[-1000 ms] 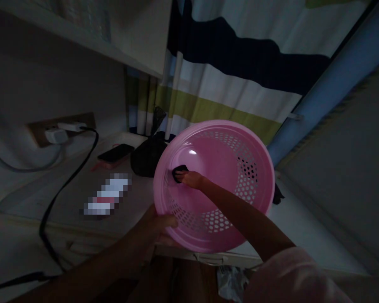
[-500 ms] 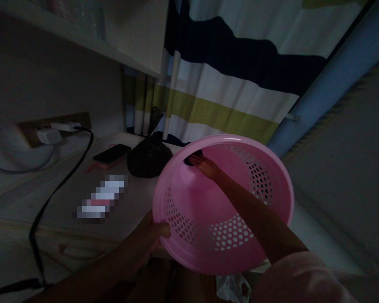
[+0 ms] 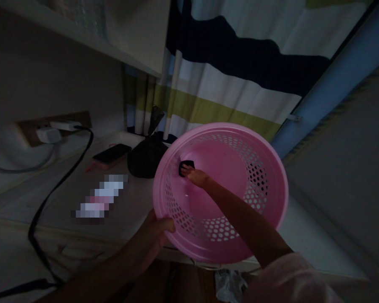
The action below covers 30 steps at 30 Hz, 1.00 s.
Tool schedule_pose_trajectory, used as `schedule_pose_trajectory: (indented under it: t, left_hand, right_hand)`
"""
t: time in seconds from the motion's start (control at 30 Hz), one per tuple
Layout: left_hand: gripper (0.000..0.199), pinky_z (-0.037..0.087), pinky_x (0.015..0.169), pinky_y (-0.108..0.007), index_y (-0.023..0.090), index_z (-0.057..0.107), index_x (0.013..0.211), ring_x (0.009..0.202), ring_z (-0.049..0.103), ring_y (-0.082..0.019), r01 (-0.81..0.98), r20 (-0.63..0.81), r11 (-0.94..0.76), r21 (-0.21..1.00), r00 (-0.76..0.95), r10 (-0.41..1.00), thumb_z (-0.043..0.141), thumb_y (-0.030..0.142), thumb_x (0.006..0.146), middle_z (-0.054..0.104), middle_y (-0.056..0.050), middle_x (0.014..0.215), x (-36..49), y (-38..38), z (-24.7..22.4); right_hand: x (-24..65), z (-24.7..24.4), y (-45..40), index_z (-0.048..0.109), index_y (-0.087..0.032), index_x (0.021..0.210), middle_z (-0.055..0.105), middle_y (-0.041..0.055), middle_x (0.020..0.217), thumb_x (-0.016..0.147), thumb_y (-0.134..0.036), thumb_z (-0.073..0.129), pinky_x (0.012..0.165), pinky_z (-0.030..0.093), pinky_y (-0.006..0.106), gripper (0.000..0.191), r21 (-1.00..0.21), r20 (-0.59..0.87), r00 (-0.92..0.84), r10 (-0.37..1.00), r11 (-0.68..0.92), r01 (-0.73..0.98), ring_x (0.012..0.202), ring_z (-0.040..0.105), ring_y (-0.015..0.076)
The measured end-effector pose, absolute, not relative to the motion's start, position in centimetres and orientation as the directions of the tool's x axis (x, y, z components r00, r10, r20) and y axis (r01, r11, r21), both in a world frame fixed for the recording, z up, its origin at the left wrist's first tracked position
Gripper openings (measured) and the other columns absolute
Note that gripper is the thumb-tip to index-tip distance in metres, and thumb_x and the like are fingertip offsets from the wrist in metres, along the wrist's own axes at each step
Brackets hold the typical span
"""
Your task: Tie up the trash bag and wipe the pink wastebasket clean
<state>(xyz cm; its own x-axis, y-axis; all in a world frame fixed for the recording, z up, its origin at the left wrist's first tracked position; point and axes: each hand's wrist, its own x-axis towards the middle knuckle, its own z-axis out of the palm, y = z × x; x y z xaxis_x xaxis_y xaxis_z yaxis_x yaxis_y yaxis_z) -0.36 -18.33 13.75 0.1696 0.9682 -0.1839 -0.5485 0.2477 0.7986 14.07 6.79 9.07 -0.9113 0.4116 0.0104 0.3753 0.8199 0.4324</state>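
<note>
A pink plastic basket (image 3: 221, 252) with rows of round holes is tilted so that its inside faces me. My left hand (image 3: 159, 231) grips the rim at the lower left, thumb over the edge and the other fingers hidden behind. Inside the basket, my right hand (image 3: 196, 174) holds a small black cloth (image 3: 187, 164) under its fingers, pressed to the left part of the inner wall. The fingers lie fairly straight over the cloth.
On the desk (image 3: 135, 202) at left lie a phone (image 3: 112, 155), a tied black plastic bag (image 3: 147, 155) and a blurred-out item (image 3: 101, 195). A cable (image 3: 63, 176) runs from the wall socket (image 3: 53, 128). Striped curtains (image 3: 224, 80) hang behind. A clear plastic bag (image 3: 229, 286) is below.
My right hand has slid with the black cloth down and slightly left inside the basket. The basket has tipped and moved up a little, with my left hand still on its rim.
</note>
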Motion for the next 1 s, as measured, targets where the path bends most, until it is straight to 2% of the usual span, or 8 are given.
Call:
schedule_pose_trajectory:
  t: [0.17,0.5,0.6,0.77,1.0]
  left_hand:
    - [0.058,0.047,0.077,-0.038,0.014,0.05,0.117,0.094,0.059,-0.026,-0.553,-0.227,0.283,0.784,0.168,0.959,0.048,0.004,0.06,0.066,-0.01,0.1,-0.2,-18.7,13.6]
    - [0.047,0.046,0.079,-0.036,0.014,0.056,0.107,0.094,0.06,-0.024,-0.58,-0.208,0.268,0.77,0.169,0.963,0.048,0.005,0.062,0.066,-0.008,0.099,-0.5,-19.4,13.7]
    - [0.045,0.045,0.081,-0.036,0.014,0.058,0.104,0.094,0.059,-0.025,-0.572,-0.21,0.273,0.773,0.176,0.962,0.049,0.005,0.061,0.067,-0.009,0.098,-0.3,-19.4,13.5]
    - [0.04,0.044,0.083,-0.035,0.015,0.058,0.099,0.096,0.059,-0.023,-0.583,-0.21,0.276,0.764,0.18,0.961,0.05,0.005,0.061,0.065,-0.008,0.102,-0.3,-19.5,13.4]
    - [0.044,0.046,0.08,-0.036,0.015,0.057,0.105,0.093,0.06,-0.024,-0.577,-0.217,0.285,0.766,0.185,0.958,0.05,0.006,0.062,0.066,-0.009,0.102,0.0,-19.5,13.8]
  right_hand:
    - [13.8,9.6,6.6,0.058,-0.013,0.111,0.056,0.005,0.123,0.083,-0.003,0.04,0.102,0.035,0.027,0.035,0.428,-0.017,-0.898,0.439,0.815,0.39,0.125,0.038,0.0153]
    - [15.5,13.6,7.7,0.044,-0.004,0.126,0.042,0.0187,0.133,0.082,0.0,0.033,0.105,0.029,0.042,0.045,0.429,0.208,-0.719,0.663,0.599,0.676,0.128,0.033,0.0228]
    - [15.7,13.3,7.6,0.043,-0.004,0.127,0.041,0.0192,0.134,0.082,0.0,0.034,0.105,0.03,0.042,0.046,0.414,0.229,-0.686,0.69,0.569,0.71,0.129,0.032,0.0229]
    - [15.0,12.5,7.4,0.045,-0.006,0.126,0.043,0.0152,0.134,0.08,0.003,0.033,0.107,0.028,0.037,0.048,0.409,0.185,-0.714,0.675,0.608,0.68,0.13,0.03,0.02]
    - [12.9,10.5,6.1,0.053,-0.012,0.118,0.049,0.0086,0.13,0.082,0.0,0.037,0.104,0.034,0.032,0.041,0.397,0.054,-0.837,0.545,0.757,0.519,0.129,0.031,0.0169]
